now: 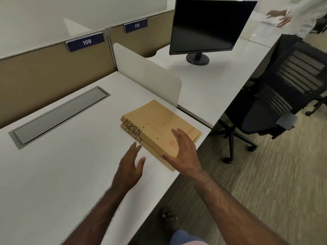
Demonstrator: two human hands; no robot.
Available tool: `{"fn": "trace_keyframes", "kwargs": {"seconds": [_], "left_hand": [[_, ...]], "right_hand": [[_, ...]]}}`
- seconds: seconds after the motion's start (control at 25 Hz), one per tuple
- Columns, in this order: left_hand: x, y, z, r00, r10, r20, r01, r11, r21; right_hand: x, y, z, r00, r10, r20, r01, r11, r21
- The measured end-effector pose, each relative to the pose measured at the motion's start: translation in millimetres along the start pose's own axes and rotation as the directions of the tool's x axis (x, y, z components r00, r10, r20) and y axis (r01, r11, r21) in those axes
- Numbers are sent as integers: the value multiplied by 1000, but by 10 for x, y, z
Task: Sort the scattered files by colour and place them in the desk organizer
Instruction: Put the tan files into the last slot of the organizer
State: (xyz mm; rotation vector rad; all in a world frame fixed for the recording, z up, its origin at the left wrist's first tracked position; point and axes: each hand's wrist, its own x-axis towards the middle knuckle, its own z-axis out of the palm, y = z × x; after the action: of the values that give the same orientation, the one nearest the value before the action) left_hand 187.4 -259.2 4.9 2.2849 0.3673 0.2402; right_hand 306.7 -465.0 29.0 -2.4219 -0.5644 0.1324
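**Both hands are closing in on the brown files**

At the far left, the grey cable cover [58,116] is lying flat in the desk [53,174], so it is not disturbing your work, and the surface around it is giving you free room for sorting.

Your left hand [130,167] is hovering above the desk, just beside the near corner of the files [159,124]. The fingers are spread and are holding nothing; I judge you are bringing it there to support or lift the edge of the stack.

The files, two brown ones marked "ADMIN", are lying one on the other near the right edge of the desk, close to the white divider [146,73]. They are the same colour, so they are probably being kept together as one group.

Your right hand [184,152] is also open, fingers spread over the right part of the top file. The thumb seems to be touching the near edge, but I cannot tell if the palm is pressing down.

No organizer is showing in this view, so you are probably needing to carry the stack elsewhere. Further right, a monitor [210,27] and a chair [279,103] are standing apart.
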Motion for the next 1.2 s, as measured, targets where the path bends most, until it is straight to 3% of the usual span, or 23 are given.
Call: {"fn": "trace_keyframes", "kwargs": {"seconds": [0.28,0.44,0.72,0.84,1.0,1.2], "left_hand": [[566,122,264,996,-88,-6,87,994,-60],[769,159,433,972,-233,-43,226,966,-124],[838,183,576,922,-374,-99,330,895,-301],[864,193,592,852,-514,-96,448,812,-375],[912,240,552,734,-679,-15,557,614,-559],[888,210,562,672,-722,165,555,344,-757]], "right_hand": [[769,467,-157,998,31,54,-30,999,-11],[1069,685,-162,993,69,95,-67,997,-23],[1401,909,-49,966,201,164,-190,978,-80],[1460,978,-17,953,244,183,-222,966,-132],[1507,1025,-33,934,283,218,-254,955,-154],[1471,1068,-64,939,254,233,-205,955,-216]]}}
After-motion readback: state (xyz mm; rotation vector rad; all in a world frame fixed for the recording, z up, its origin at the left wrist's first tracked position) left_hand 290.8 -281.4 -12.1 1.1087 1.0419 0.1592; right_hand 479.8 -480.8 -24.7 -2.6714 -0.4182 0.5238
